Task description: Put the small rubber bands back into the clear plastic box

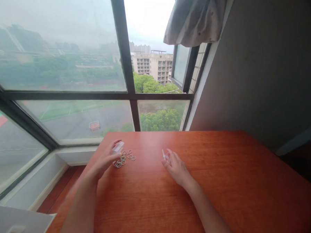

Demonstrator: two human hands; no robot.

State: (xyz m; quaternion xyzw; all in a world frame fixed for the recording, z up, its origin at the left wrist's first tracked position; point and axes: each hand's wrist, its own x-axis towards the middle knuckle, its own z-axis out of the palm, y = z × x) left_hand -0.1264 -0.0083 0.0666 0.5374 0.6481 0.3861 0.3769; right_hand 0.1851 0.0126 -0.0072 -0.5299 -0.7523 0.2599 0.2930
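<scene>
My left hand [108, 160] is closed around a small clear plastic box [118, 147], held by its sides near the table's left edge. Right beside and below it lies a loose pile of several small pale rings [124, 158], some overlapping; a few look greenish. Farther right, my right hand [175, 166] is closed on a small clear plastic piece [167, 157], mostly hidden behind the fingers; I cannot tell whether it is a lid or another box. The two hands are apart, with bare table between them.
The reddish-brown wooden table [145, 203] reaches far to the right. Behind it stands a dark-framed window [132, 95], one pane swung outward, with a curtain [195, 23] above. A grey wall [254, 76] is on the right. A white ledge [50, 173] runs along the left.
</scene>
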